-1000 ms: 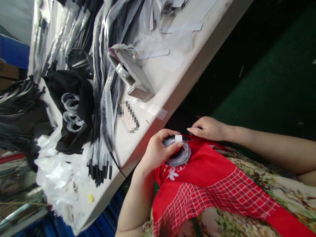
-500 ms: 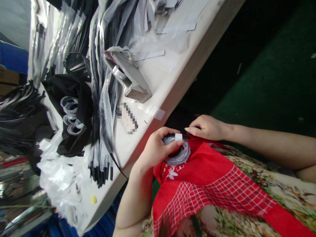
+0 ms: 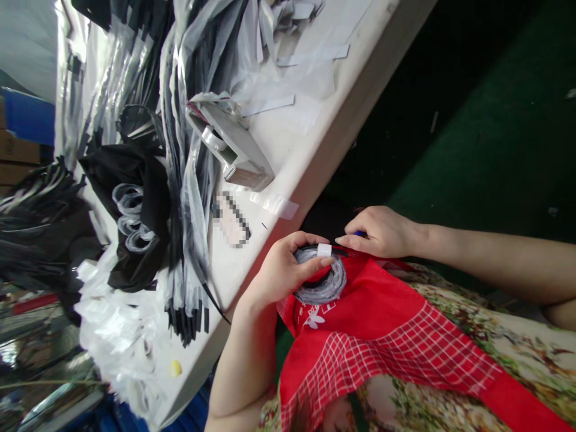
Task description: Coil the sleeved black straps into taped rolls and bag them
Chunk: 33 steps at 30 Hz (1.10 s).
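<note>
In my left hand is a coil of grey, translucent plastic-covered strip, its thumb lying across the ring and its fingers behind. A white tab of tape or label is wrapped around the coil's upper edge. Just to the right, my right hand is closed, thumb against curled fingers, with a bit of something blue showing between them. What that blue thing is stays mostly hidden. Both hands are over the red apron, close to the table edge.
On the white table stand a tape dispenser and a pixelated, phone-shaped object. Long bundles of plastic-sleeved strips lie alongside. Several similar coils rest on black cloth. Crumpled clear plastic covers the near left corner.
My right hand has shifted very slightly, and more of the blue thing shows in it. My left hand keeps its hold on the coil. The view has moved a little.
</note>
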### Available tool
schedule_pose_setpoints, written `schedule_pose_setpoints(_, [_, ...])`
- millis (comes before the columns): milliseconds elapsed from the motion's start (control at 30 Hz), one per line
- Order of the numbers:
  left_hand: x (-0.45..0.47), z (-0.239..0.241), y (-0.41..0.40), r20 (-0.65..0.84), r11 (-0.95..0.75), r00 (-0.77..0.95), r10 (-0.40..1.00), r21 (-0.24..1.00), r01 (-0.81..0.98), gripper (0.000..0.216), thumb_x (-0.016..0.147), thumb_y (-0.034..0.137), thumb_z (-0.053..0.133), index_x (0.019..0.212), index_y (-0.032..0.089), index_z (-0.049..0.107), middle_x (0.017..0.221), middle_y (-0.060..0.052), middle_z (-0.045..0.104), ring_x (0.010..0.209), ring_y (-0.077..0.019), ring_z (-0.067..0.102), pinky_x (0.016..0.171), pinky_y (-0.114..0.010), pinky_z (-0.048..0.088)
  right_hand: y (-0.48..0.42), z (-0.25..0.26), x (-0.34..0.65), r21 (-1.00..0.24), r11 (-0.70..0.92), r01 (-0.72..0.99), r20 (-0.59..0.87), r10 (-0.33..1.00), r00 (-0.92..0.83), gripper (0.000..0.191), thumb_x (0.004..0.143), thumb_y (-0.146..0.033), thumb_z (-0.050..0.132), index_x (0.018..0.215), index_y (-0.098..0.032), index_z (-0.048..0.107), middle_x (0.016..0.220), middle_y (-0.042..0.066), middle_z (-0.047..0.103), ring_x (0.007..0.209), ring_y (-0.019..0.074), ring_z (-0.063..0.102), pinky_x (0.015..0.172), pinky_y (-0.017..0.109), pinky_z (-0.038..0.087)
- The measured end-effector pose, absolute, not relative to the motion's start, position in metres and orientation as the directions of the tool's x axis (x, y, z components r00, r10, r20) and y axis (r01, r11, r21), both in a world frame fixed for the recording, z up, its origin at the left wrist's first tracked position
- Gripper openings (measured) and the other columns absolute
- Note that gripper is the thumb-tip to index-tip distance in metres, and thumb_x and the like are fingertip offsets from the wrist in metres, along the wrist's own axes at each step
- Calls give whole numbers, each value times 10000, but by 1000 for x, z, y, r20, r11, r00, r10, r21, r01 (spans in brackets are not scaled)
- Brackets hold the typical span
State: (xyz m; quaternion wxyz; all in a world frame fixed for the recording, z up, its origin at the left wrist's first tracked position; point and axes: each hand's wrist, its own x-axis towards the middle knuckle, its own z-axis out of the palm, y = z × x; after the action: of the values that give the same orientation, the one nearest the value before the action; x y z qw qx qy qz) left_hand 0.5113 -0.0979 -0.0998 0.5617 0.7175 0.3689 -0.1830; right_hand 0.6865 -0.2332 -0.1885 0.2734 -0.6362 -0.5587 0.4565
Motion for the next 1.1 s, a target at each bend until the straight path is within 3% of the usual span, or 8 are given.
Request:
schedule_pose_setpoints(200, [550,-118,-101,-620,-104,763,183,760,642,417,751,400,777,1066,152,661,935,-53,694,765,-144,627,643,-213,496,-272,-183,716,-828,-335,450,-302,942,147,525,908,-518,405,520,-182,514,470,-17,418,481,102,320,558,314,168])
schedule_pose_setpoints(467, [637,-149,-128,-642,48,755,-137,757,652,430,722,425,801,972,139,599,657,37,578,520,-57,484,491,-165,395,-342,-173,744,-773,-497,394,-298,833,467,497,904,-470,394,505,-181,458,481,-28,388,484,92,312,545,290,198])
schedule_pose_setpoints(867, [655,-141,-137,-674,75,722,-156,721,689,422,702,389,826,950,129,604,660,39,588,521,-47,484,497,-158,396,-349,-177,752,-818,-454,354,-292,858,423,539,938,-519,359,526,-180,433,488,-31,389,475,84,316,528,288,187])
schedule_pose_setpoints(1100, [652,-147,-137,-697,178,683,-218,660,730,422,708,393,822,949,130,596,547,51,551,480,-50,463,472,-150,363,-346,-175,750,-836,-435,333,-283,864,417,506,917,-489,402,520,-178,444,486,-32,394,477,83,328,530,281,202])
